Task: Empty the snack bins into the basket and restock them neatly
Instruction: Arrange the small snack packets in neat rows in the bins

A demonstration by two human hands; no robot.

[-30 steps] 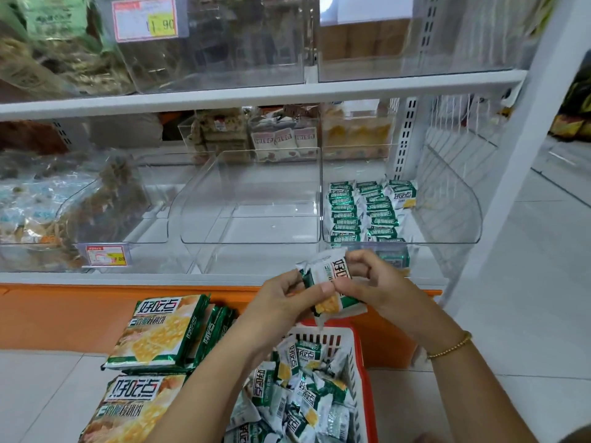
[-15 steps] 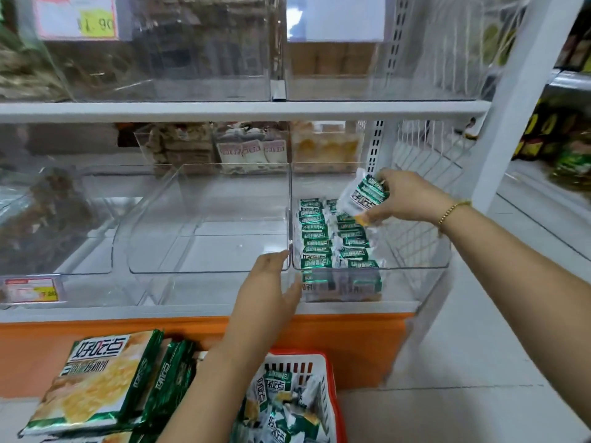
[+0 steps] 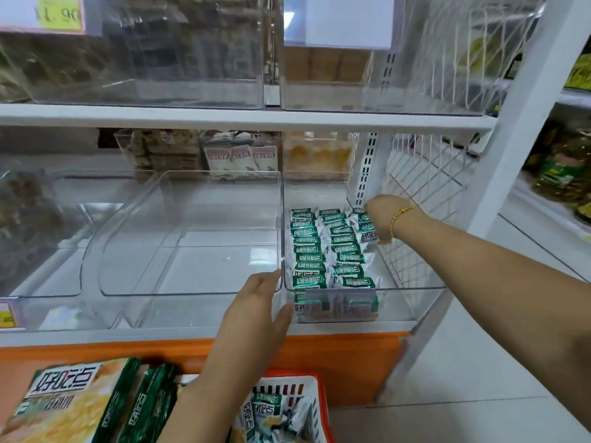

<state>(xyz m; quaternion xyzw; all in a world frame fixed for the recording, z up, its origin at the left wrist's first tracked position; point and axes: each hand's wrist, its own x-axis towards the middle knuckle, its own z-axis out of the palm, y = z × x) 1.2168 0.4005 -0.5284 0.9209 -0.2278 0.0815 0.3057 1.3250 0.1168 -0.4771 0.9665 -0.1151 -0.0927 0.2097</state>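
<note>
Now the right hand [image 3: 380,215] has dropped from above the clear bin [image 3: 403,305] into its back right corner, grip curled round a few green packets [image 3: 367,226]. The left hand [image 3: 256,311] stays flat, fingers straight, on the bin's front edge. The packet rows [image 3: 308,251] run front to back, each packet lying crosswise, green label up. Packs in the basket [image 3: 289,377] and the big bags [image 3: 60,410] read 好吃点; a price tag [image 3: 48,14] up top shows 1.90.
</note>
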